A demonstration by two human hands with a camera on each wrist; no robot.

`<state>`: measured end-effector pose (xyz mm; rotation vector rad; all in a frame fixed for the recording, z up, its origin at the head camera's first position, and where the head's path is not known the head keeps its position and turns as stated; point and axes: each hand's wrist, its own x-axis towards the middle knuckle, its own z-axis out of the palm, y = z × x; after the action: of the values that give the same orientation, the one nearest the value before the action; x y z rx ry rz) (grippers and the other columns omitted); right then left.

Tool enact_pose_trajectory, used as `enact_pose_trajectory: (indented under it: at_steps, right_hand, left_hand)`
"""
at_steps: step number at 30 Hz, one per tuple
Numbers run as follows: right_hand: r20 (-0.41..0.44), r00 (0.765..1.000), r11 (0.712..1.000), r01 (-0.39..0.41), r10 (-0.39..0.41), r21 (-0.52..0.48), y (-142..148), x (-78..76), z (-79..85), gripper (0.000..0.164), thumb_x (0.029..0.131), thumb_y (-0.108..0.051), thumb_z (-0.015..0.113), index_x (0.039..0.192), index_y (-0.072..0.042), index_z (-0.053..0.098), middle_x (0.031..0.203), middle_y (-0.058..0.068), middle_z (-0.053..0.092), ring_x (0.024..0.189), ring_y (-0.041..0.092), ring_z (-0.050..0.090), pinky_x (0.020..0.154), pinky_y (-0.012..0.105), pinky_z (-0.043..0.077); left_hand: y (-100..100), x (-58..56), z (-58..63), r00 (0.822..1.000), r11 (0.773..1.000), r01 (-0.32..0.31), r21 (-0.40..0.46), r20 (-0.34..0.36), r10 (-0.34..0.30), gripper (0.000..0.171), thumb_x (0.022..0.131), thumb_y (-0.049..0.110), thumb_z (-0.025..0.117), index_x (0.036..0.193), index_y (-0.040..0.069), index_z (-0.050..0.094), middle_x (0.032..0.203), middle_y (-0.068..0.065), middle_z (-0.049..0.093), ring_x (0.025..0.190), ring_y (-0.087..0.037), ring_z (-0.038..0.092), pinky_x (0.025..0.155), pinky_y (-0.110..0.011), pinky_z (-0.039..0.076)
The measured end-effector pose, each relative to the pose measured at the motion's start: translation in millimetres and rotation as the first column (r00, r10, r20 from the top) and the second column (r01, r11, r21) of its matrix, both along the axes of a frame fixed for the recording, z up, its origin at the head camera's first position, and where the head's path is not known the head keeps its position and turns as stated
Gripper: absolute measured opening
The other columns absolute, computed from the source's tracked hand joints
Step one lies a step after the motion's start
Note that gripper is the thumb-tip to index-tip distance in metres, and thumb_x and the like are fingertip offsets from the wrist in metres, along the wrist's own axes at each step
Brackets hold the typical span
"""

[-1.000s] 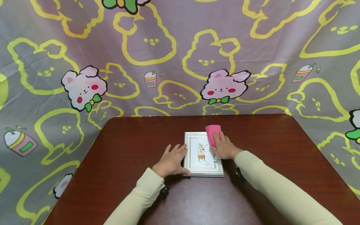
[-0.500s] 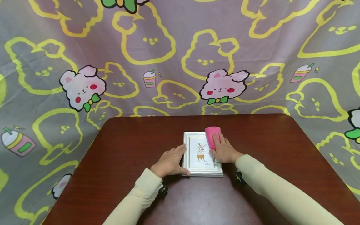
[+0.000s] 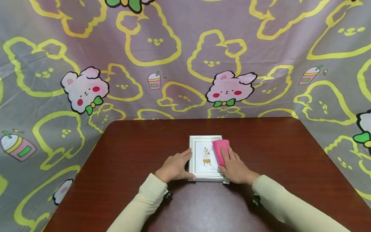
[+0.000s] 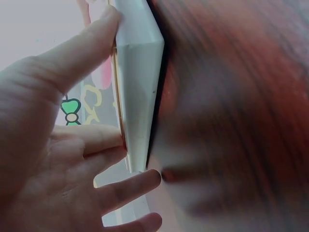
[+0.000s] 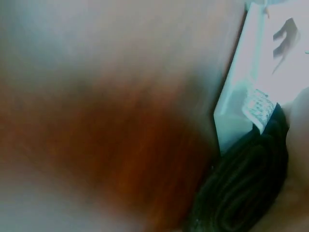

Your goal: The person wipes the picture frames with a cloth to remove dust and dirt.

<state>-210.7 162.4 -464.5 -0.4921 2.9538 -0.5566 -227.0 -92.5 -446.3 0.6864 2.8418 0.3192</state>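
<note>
On the table lies a white picture frame (image 3: 203, 178) with a potted plant print behind its front. My left hand (image 3: 175, 167) is at its left side; the thumb touches the near left corner and the fingers reach along the left edge. In the left wrist view, those fingers (image 4: 130, 191) are spread and fairly straight beside the frame's side wall (image 4: 139, 96). My right hand (image 3: 237, 167) holds a folded pink cloth (image 3: 221, 149) against the right part of the frame, hiding that edge. In the right wrist view the cloth's folded layers (image 5: 246, 183) look dark, with a printed white tag (image 5: 260, 106).
The dark reddish-brown table (image 3: 139, 138) extends around the frame. Behind and beside it hangs a cartoon-printed curtain (image 3: 185, 74). Each wrist carries a small dark device, such as the one at the right sleeve (image 3: 256, 200).
My right hand and the pink cloth have slid toward me along the frame's right side, baring its far right corner. My left fingers have drawn closer together; the frame stays put.
</note>
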Motion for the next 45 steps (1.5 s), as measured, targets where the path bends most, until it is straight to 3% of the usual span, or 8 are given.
enact_pose_trajectory:
  at_steps: [12,19,24,31,36,41,45]
  right_hand:
    - [-0.041,0.999,0.999,-0.022,0.021,-0.033,-3,37.0,3.0,0.073,0.088,-0.029,0.055,0.144,0.003,0.019,0.147,0.032,0.013,0.124,0.053,0.031,0.097,0.061,0.033]
    - [0.009,0.999,0.999,-0.031,0.031,-0.031,-2,42.4,7.6,0.075,0.089,-0.032,0.054,0.145,0.002,0.017,0.148,0.031,0.009,0.128,0.052,0.027,0.098,0.060,0.032]
    - [0.042,0.998,0.998,-0.046,0.047,-0.033,0,27.9,10.0,0.074,0.090,-0.031,0.052,0.145,0.001,0.015,0.149,0.032,0.007,0.131,0.052,0.021,0.101,0.061,0.028]
    - [0.090,0.992,0.995,-0.092,0.094,-0.024,9,-12.4,9.6,0.073,0.092,-0.030,0.047,0.146,0.000,0.008,0.150,0.030,0.003,0.136,0.049,0.013,0.107,0.060,0.018]
    - [0.109,0.988,0.994,-0.110,0.110,-0.003,15,-36.7,12.9,0.076,0.091,-0.035,0.048,0.147,-0.005,0.008,0.151,0.028,0.003,0.134,0.049,0.018,0.105,0.062,0.020]
    - [0.156,0.981,0.992,-0.122,0.118,0.013,20,-49.0,17.8,0.076,0.090,-0.036,0.050,0.148,-0.009,0.010,0.152,0.025,0.001,0.135,0.048,0.018,0.105,0.060,0.023]
    - [0.129,0.982,0.989,-0.145,0.140,0.033,24,-56.9,18.1,0.075,0.090,-0.035,0.051,0.148,-0.009,0.011,0.153,0.025,0.002,0.135,0.046,0.020,0.106,0.057,0.025]
  left_hand:
    - [-3,4.8,4.4,1.000,1.000,-0.010,0.016,0.019,0.009,0.102,0.062,0.063,0.071,0.145,0.020,0.029,0.153,0.006,0.022,0.132,-0.027,0.038,0.097,-0.050,0.038]
    - [-5,4.5,3.9,1.000,1.000,0.016,0.026,0.011,-0.016,0.101,0.065,0.063,0.068,0.145,0.018,0.027,0.154,0.004,0.020,0.133,-0.026,0.037,0.097,-0.049,0.038]
    - [-7,5.1,3.9,1.000,0.999,0.021,0.038,0.019,-0.022,0.100,0.067,0.062,0.067,0.146,0.017,0.025,0.155,0.004,0.017,0.134,-0.026,0.035,0.097,-0.048,0.038]
    - [-7,4.9,4.9,0.999,0.999,0.033,0.022,0.038,-0.034,0.098,0.069,0.061,0.066,0.146,0.015,0.025,0.155,0.002,0.016,0.134,-0.027,0.034,0.100,-0.047,0.036]
    - [-8,2.1,2.7,0.998,0.998,0.060,0.005,0.027,-0.061,0.098,0.070,0.064,0.064,0.146,0.015,0.024,0.155,0.002,0.015,0.134,-0.027,0.034,0.102,-0.047,0.035]
    - [-8,-0.2,1.0,0.997,0.997,0.072,-0.029,0.028,-0.072,0.099,0.070,0.066,0.062,0.146,0.015,0.024,0.155,0.003,0.015,0.133,-0.027,0.035,0.102,-0.047,0.035]
    - [-6,-0.5,2.0,0.997,0.997,0.075,-0.036,0.038,-0.073,0.099,0.070,0.066,0.062,0.146,0.016,0.024,0.155,0.003,0.014,0.134,-0.026,0.034,0.103,-0.046,0.034]
